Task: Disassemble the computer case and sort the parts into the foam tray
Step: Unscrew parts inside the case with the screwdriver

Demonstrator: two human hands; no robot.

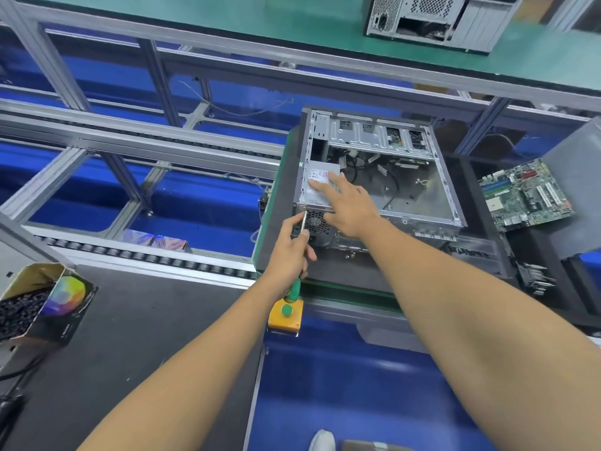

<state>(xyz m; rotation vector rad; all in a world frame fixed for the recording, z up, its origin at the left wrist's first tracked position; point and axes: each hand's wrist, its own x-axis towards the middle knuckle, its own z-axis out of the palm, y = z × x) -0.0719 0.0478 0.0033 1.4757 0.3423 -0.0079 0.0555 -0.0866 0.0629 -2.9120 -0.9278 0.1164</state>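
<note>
Head | left hand [290,247] grips green-handled screwdriver [295,288] | right hand [346,203] flat, fingers straight, on boxy metal power supply [317,183]

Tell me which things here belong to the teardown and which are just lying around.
In the job: open computer case, power supply, screwdriver in the left hand, right hand resting on the supply, removed motherboard.

Lying about: second case, cardboard box, yellow button box.

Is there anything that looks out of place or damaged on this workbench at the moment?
Nothing looks damaged. The motherboard lies tilted, not flat, right of the open computer case; whether it sits in a tray slot is unclear. Loose cables sprawl inside the case.
</note>
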